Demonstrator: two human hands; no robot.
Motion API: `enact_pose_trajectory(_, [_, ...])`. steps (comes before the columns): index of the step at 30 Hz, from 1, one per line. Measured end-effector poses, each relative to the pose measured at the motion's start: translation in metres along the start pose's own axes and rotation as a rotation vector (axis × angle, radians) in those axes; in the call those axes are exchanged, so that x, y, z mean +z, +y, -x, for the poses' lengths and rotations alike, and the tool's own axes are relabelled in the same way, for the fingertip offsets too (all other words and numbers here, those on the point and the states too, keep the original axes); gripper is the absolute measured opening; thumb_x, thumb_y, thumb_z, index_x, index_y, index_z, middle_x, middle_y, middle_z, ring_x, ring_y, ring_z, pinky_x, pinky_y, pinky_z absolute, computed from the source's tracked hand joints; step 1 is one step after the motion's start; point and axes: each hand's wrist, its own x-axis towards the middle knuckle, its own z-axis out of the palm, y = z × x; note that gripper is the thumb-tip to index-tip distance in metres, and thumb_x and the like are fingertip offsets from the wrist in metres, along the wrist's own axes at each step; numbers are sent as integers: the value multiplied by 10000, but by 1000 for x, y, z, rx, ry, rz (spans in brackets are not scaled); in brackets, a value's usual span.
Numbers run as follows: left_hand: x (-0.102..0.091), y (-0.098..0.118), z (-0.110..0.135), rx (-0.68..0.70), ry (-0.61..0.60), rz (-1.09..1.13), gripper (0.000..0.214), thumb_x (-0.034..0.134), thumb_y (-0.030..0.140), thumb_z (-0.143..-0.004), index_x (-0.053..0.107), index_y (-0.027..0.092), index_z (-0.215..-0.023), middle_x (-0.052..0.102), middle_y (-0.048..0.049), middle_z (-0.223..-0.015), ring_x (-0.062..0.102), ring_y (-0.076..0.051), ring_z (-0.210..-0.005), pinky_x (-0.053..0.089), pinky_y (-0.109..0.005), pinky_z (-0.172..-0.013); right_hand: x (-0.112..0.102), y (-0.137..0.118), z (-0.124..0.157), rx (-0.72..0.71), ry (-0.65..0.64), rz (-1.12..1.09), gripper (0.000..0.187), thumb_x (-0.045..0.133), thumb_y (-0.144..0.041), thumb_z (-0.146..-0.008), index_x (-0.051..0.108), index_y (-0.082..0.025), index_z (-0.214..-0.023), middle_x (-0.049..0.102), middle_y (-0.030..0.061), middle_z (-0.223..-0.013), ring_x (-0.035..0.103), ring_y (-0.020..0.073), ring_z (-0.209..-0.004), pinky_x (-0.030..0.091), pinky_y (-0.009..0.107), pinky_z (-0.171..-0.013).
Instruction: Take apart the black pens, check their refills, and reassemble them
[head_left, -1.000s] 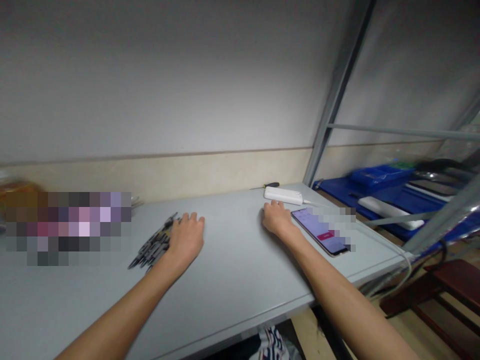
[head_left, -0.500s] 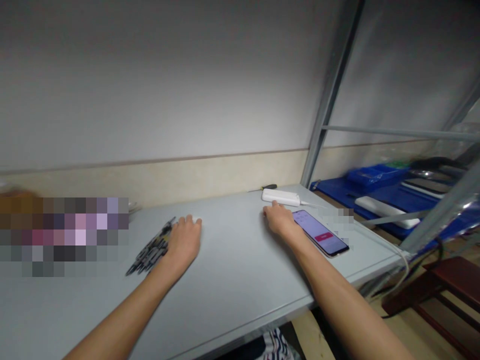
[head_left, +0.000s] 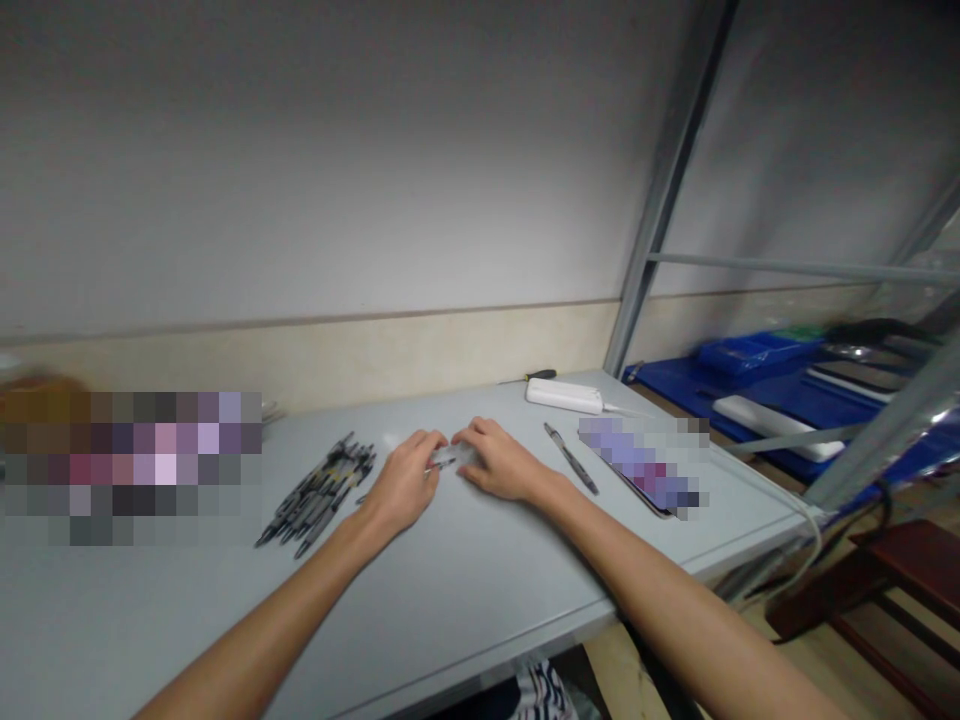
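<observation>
My left hand (head_left: 409, 480) is closed on a dark pen (head_left: 444, 463), mostly hidden by the fingers, with one end poking out toward the right. Close beside it, my right hand (head_left: 495, 460) has its fingers curled around something small and see-through that I cannot make out. Both hands meet low over the middle of the white table (head_left: 465, 570). To the left of them lies a loose pile of black and grey pens (head_left: 319, 495). A single pen (head_left: 571, 458) rests apart, to the right of my right hand.
A phone (head_left: 637, 470), partly blurred out, lies at the right. Behind it are a white power strip (head_left: 564, 395) and a screwdriver (head_left: 540, 375) by the wall. A metal post (head_left: 652, 220) rises at the table's back right corner. Pixelated items stand at the left.
My left hand has moved right, away from the pen pile, with a pen. My right hand has come left to meet it, and a single pen now shows beside the phone.
</observation>
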Motion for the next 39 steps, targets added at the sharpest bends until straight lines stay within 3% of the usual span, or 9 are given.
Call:
enact_pose_trajectory(3, [5, 4, 0, 38, 54, 179, 250, 420, 57, -757, 530, 186, -941, 564, -40, -913, 569, -136, -728, 462, -280, -720, 7, -2, -3, -34, 14, -64, 275, 600, -266, -775, 591, -152, -1025, 579, 88, -937, 506, 189, -909, 376, 289, -809])
enact_pose_trajectory(7, [4, 3, 1, 25, 71, 269, 201, 427, 111, -789, 519, 180, -954, 547, -45, -952, 569, -120, -712, 466, -280, -722, 5, 2, -6, 75, -57, -80, 180, 547, -265, -821, 671, -153, -754, 636, 64, -701, 546, 148, -680, 371, 238, -652])
enact_pose_trajectory(15, [-4, -23, 6, 76, -118, 16, 149, 512, 292, -817, 570, 169, -881, 596, -54, -879, 520, -196, -886, 411, -338, -806, -13, 11, -3, 295, -125, 54, 212, 496, -228, -831, 681, -125, -818, 681, 101, -810, 587, 152, -748, 357, 220, -661])
enact_pose_trajectory(23, [-9, -12, 0, 106, 25, 52, 179, 403, 238, -885, 566, 166, -876, 570, -48, -869, 534, -159, -844, 422, -291, -788, -11, 3, -3, 110, -32, -82, 201, 580, -289, -773, 620, -145, -908, 643, 42, -788, 533, 118, -689, 332, 199, -623])
enact_pose_trajectory(25, [-10, -8, 0, 120, 61, 41, 203, 373, 244, -898, 560, 164, -909, 566, -54, -888, 533, -155, -844, 422, -290, -790, -10, 1, -3, 161, -30, -36, 170, 526, -290, -805, 620, -150, -828, 624, 34, -716, 511, 115, -643, 308, 205, -590])
enact_pose_trajectory(29, [-12, -1, 3, 195, 58, -149, 231, 345, 181, -890, 539, 167, -1014, 568, -72, -952, 504, -187, -920, 399, -332, -801, -11, -1, -4, 318, -71, 38, 370, 497, -482, -794, 575, -151, -648, 540, 23, -586, 449, 120, -576, 246, 232, -520])
enact_pose_trajectory(34, [-14, 12, 9, 284, -3, -541, 416, 416, 34, -738, 471, 155, -1132, 543, -101, -1029, 465, -244, -965, 337, -420, -813, -18, 0, -2, 351, -277, -396, 378, 501, -433, -778, 403, -170, -526, 319, -66, -460, 297, 67, -460, 209, 211, -459])
enact_pose_trajectory(37, [-14, 20, 8, 294, -7, -650, 272, 441, 56, -727, 514, 165, -965, 535, -83, -910, 464, -243, -890, 327, -417, -773, -21, -4, -2, 353, -454, -647, 395, 479, -445, -776, 331, -186, -517, 270, -88, -425, 238, 56, -414, 200, 205, -428])
enact_pose_trajectory(39, [-12, 25, 4, 308, 3, -673, 187, 453, 76, -742, 506, 176, -892, 528, -72, -872, 462, -236, -866, 322, -406, -754, -21, -8, -2, 343, -492, -619, 376, 496, -419, -763, 348, -182, -512, 289, -85, -420, 247, 56, -420, 213, 205, -433])
